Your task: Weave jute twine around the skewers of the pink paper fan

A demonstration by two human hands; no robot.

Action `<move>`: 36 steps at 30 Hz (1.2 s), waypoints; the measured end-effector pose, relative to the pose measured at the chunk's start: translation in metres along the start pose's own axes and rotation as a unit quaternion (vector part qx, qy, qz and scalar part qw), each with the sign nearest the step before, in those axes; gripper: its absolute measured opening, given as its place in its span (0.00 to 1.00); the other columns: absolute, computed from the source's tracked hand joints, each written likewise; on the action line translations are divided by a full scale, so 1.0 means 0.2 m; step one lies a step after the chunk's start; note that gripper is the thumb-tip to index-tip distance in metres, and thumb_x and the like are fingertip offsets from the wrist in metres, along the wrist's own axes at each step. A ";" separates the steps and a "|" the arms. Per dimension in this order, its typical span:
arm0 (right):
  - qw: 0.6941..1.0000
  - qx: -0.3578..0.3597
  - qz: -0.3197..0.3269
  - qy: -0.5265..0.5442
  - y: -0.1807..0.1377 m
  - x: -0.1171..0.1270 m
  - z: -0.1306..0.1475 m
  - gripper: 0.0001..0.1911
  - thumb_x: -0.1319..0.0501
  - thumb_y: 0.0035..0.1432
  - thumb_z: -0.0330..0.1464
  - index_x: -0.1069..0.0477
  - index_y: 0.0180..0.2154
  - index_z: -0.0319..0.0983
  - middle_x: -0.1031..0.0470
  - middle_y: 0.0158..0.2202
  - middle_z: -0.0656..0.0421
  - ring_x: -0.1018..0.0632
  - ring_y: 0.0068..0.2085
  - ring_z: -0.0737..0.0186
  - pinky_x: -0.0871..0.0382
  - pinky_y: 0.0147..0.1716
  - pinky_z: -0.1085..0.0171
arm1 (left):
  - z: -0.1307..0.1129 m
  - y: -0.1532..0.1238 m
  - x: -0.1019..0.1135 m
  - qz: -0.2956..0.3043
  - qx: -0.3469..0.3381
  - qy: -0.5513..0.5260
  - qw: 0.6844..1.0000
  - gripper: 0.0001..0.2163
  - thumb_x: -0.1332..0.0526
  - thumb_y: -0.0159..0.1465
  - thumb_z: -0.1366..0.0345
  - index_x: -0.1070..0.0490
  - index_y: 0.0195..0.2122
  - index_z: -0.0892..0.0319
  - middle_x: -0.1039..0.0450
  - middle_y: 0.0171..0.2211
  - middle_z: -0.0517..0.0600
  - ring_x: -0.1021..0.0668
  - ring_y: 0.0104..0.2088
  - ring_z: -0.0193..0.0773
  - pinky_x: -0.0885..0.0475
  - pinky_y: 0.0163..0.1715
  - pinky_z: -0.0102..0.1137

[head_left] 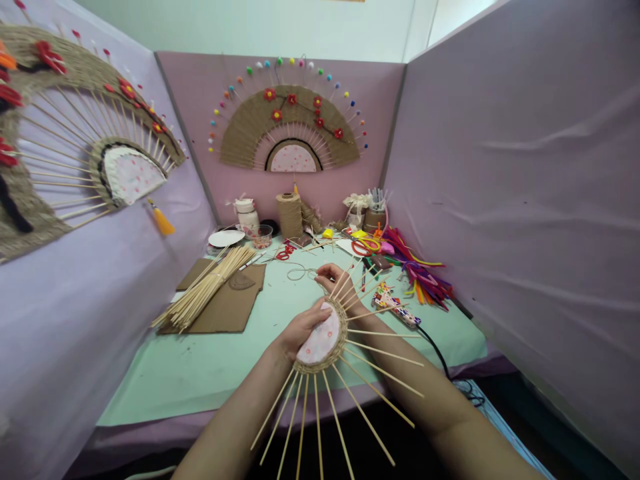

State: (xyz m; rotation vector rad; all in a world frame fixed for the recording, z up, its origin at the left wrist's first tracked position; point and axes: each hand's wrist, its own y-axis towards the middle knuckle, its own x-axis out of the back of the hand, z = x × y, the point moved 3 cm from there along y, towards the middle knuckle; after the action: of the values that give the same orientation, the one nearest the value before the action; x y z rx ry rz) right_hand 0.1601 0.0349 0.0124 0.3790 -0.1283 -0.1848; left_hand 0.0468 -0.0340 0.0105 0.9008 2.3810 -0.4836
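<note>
1. Half-disc fan point(323, 339) — pink-dotted white, twine-rimmed, bare sticks point(319, 423) radiating — lower centre of frame.
2. Left hand point(300, 327) clamps it, thumb on top; right hand point(336, 281) pinches twine point(303, 270).
3. Lower tips pass the table edge point(165, 420); green cloth point(200, 373) stretches left.

Fan centre point(321, 338): white, pinkish-red spots. Rim point(343, 327): tan. Sticks point(318, 427): pale straw. Tablecloth point(200, 373): mint green. Back panel point(380, 93): dusty pink; right panel point(500, 167): lilac. Wall fan point(245, 137): brown, red flowers point(277, 115) with yellow middles. Cardboard point(233, 317): brown. Corded tool point(397, 308): multicolour on white.
</note>
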 end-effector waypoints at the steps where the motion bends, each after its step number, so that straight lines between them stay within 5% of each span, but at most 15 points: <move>1: 1.000 0.002 -0.002 0.003 0.00 0.01 0.00 0.07 0.38 0.45 0.34 0.31 0.29 0.39 0.30 0.27 0.61 0.30 0.29 0.66 0.36 0.31 0.65 | 0.00 0.00 0.00 0.000 0.000 0.005 1.000 0.16 0.36 0.54 0.66 0.35 0.44 0.59 0.30 0.28 0.45 0.26 0.27 0.31 0.33 0.30 0.25; 9: 0.997 -0.011 -0.068 0.038 0.08 0.16 -0.03 0.15 0.34 0.41 0.38 0.31 0.31 0.38 0.32 0.24 0.63 0.31 0.26 0.67 0.38 0.27 0.65 | -0.02 0.00 0.03 -0.034 0.010 0.018 0.999 0.19 0.34 0.52 0.66 0.35 0.45 0.58 0.30 0.26 0.44 0.28 0.21 0.27 0.35 0.21 0.20; 16: 0.964 -0.057 -0.069 0.250 0.14 0.29 -0.05 0.18 0.33 0.41 0.38 0.34 0.34 0.40 0.37 0.22 0.67 0.37 0.21 0.73 0.44 0.21 0.70 | -0.02 0.02 0.09 -0.064 -0.002 0.033 0.997 0.20 0.35 0.54 0.65 0.36 0.48 0.57 0.31 0.27 0.44 0.29 0.20 0.26 0.35 0.20 0.20; 20: 0.943 -0.024 -0.041 0.330 0.13 0.31 0.01 0.17 0.33 0.43 0.36 0.34 0.36 0.41 0.38 0.22 0.67 0.36 0.22 0.74 0.42 0.23 0.71 | -0.02 0.02 0.09 -0.046 -0.008 0.041 0.998 0.17 0.36 0.55 0.65 0.34 0.46 0.57 0.31 0.27 0.44 0.29 0.21 0.26 0.34 0.22 0.20; 28: 0.946 0.040 -0.061 0.317 0.13 0.32 0.04 0.16 0.33 0.44 0.33 0.33 0.37 0.42 0.34 0.28 0.64 0.33 0.26 0.71 0.37 0.28 0.68 | 0.00 0.01 0.07 -0.045 0.016 0.041 0.998 0.18 0.36 0.54 0.65 0.34 0.46 0.58 0.30 0.29 0.46 0.28 0.23 0.27 0.34 0.23 0.21; 36: 0.952 0.016 -0.093 0.291 0.14 0.34 0.02 0.15 0.33 0.42 0.33 0.33 0.35 0.42 0.33 0.28 0.64 0.33 0.26 0.71 0.39 0.25 0.69 | 0.01 0.01 0.05 -0.012 0.035 0.048 0.998 0.17 0.36 0.55 0.65 0.35 0.45 0.58 0.31 0.27 0.45 0.28 0.21 0.27 0.35 0.21 0.21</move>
State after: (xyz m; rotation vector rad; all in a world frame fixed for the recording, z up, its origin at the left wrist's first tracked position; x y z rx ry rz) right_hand 0.2299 0.0445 0.0327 0.4651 0.4889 -0.2490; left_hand 0.0429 -0.0293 0.0028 0.9461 2.4783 -0.5468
